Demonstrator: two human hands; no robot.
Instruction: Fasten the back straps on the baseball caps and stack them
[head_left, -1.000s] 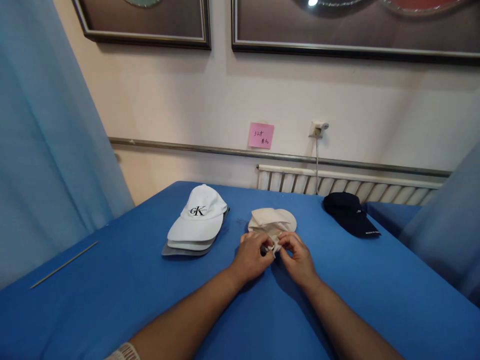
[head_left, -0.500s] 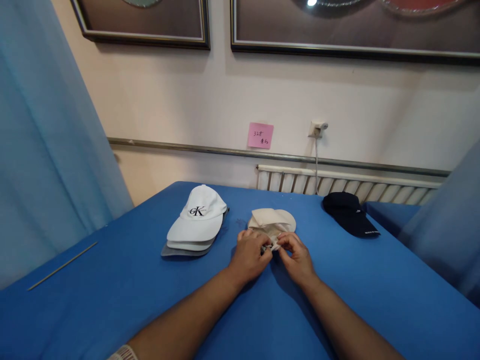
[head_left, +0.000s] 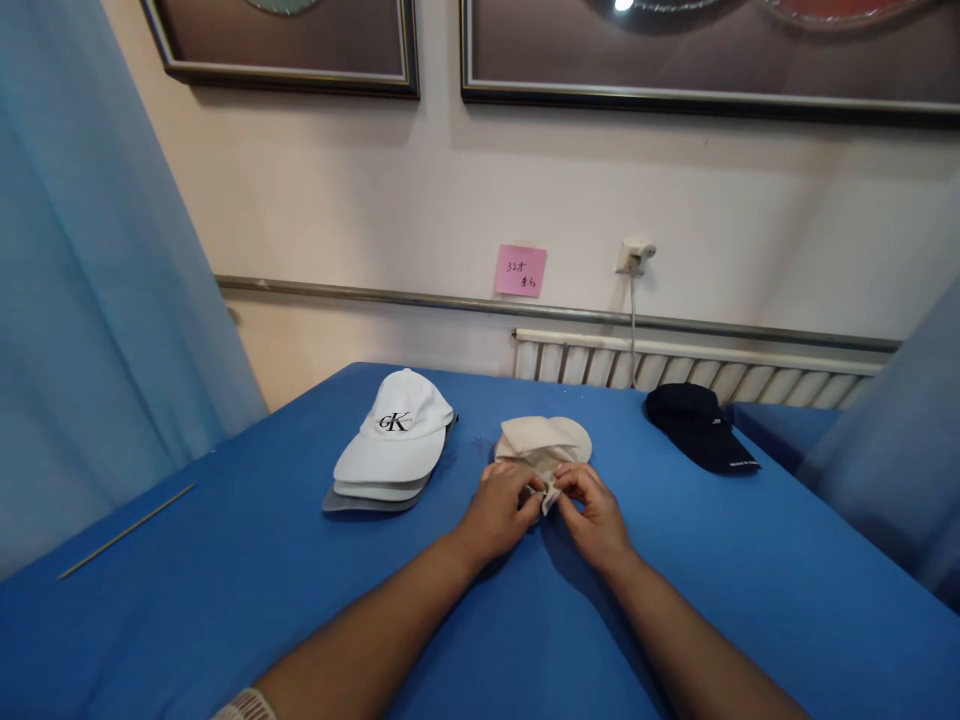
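Observation:
A beige baseball cap lies in front of me on the blue-covered table, its brim pointing away to the right. My left hand pinches the cap's near edge from the left. From the other side, my right hand pinches the same edge, fingertips close to the left ones. A bit of strap or fabric shows between the fingers; its fastening is too small to make out. To the left stands a stack of caps, topped by a white cap with black letters. A dark navy cap rests at the right.
The table's blue cover spreads under everything. A thin stick lies at the left. Blue curtains hang at both sides. Behind the table are a radiator, a metal rail and a plugged-in socket with its cord.
The fingers of both hands have shifted slightly at the beige cap's near edge, and the bit of fabric between them now points down more. The other caps have stayed put.

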